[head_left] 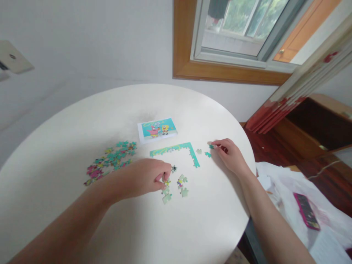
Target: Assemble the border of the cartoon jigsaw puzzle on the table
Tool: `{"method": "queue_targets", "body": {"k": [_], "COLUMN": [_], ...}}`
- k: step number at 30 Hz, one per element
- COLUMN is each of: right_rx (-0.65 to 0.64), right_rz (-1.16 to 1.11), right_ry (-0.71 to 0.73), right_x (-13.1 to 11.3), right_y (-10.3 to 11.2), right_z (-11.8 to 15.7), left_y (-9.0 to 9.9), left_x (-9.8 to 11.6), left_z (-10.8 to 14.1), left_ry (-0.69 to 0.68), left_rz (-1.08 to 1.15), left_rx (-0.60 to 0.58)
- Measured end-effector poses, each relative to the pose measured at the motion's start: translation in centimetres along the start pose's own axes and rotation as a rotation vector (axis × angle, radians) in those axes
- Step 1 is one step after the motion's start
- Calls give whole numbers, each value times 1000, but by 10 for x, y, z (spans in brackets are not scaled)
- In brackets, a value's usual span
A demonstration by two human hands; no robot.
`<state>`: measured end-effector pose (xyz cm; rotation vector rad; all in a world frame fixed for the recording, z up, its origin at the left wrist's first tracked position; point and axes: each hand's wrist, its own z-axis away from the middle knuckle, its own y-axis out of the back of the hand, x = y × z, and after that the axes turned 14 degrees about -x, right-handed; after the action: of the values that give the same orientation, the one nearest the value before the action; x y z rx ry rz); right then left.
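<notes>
While one white table (123, 227) bears everything, two hands work over it. The left hand (154, 173), near the middle, has thumb and fingers bent together at a yellow-marked piece (167, 182); whether it grips, I cannot tell. The right hand (230, 154) appears to pinch a dark teal piece (211, 146) at the right. Holding such thin pieces lightly by their edges and matching colours and tabs before pressing would likely work best. Beyond these lie one jumbled pile (114, 157), left, too mixed to count; one joined L-shaped strip (193, 154), centre; one picture sheet (157, 129), farther back; two small clusters (184, 192), near; and three loose pieces: one pale piece (199, 151), one bright teal piece (208, 154), one dark-marked piece (174, 168).
</notes>
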<state>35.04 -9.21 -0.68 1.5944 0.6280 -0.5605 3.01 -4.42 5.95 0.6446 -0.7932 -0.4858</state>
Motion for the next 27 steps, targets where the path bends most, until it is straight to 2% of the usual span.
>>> {"method": "queue_targets", "body": {"k": [6, 13, 20, 27], "right_rx": [-192, -301, -325, -314], "right_rz": [-80, -38, 48, 25], "right_ry": [35, 86, 105, 92], "right_x": [-6, -13, -10, -7], "right_y": [5, 10, 12, 8], "right_z": [10, 16, 15, 19], "left_y": [0, 0, -4, -5], "left_x": [1, 2, -4, 2], "left_z": [0, -1, -4, -6], "left_ry": [18, 8, -10, -2], "left_rz": [1, -21, -58, -61], "left_rx": [37, 23, 28, 12]}}
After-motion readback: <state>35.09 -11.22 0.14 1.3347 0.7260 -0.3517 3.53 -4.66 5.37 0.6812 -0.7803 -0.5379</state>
